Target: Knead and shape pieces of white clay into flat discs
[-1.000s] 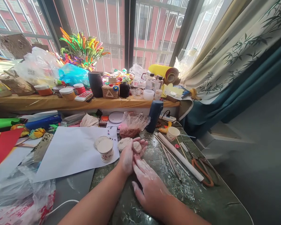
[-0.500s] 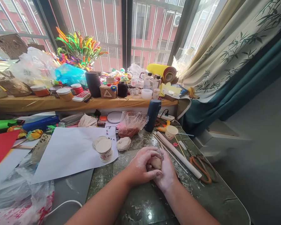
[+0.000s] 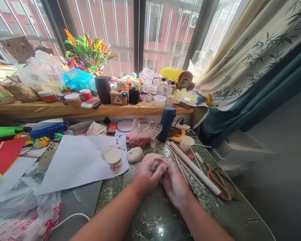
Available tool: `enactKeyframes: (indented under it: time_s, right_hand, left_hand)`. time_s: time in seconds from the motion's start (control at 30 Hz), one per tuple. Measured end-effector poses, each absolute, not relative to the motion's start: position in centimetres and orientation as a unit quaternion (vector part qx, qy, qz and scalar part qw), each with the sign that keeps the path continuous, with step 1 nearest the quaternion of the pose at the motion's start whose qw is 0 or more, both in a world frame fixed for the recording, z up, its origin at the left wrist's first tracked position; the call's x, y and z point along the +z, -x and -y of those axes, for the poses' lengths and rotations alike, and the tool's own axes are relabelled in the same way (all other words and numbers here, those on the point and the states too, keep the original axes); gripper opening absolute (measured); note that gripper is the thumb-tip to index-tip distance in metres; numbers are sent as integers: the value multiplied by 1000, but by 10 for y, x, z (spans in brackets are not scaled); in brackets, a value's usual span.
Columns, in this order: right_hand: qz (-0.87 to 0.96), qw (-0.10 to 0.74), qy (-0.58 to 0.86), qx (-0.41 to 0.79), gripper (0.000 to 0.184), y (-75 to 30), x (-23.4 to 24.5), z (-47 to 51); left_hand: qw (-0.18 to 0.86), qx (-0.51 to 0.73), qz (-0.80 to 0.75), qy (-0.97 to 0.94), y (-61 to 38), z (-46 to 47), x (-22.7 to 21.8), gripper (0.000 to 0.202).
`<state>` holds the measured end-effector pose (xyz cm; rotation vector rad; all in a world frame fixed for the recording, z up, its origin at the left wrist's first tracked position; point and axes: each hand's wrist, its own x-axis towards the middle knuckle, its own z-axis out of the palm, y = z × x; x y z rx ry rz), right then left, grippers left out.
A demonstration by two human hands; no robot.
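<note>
Hand-working of a pale clay piece, with positions given relative to the navy bottle (image 3: 166,124) standing toward the back of the table (image 3: 150,214). The clay piece (image 3: 155,166) is on your side of the bottle, slightly to its left, and nearly hidden between your hands; only a greyish sliver shows. Your left hand (image 3: 145,173) is curled, its grip closed around the piece with the thumb folded across. Your right hand (image 3: 174,183) is cupped against the left, fingertips meeting; you cannot tell from this view whether its grip also bears on the clay. Both hands carry a white, powdery film.

A larger pale lump (image 3: 134,154) lies on the table, left of the bottle and nearer you, rounded but uneven. Close on the bottle's left is a clear plastic bag (image 3: 142,139) with reddish-brown contents; farther left, a pale-topped paper cup (image 3: 113,160) stands on a white sheet of paper (image 3: 72,160). To the bottle's right and nearer you lie a white rod (image 3: 195,169) and scissors (image 3: 220,187).

Progress, as judged: the lump is set down as a separate mass, while work on the enclosed piece appears unfinished, since it is not yet released; its present shape cannot be read.
</note>
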<state>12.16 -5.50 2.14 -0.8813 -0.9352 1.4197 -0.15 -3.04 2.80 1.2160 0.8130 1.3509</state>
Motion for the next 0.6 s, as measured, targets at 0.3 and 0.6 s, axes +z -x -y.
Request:
enactKeyframes:
  time_s: [0.3,0.6]
  right_hand:
    - [310,514,418,682,38,-143,16,64]
    - [318,518,358,709,44,-118,6,71]
  left_hand:
    - [512,494,-511,-482,5,10,22,34]
    - [500,525,-439,-531,10,19,21,54]
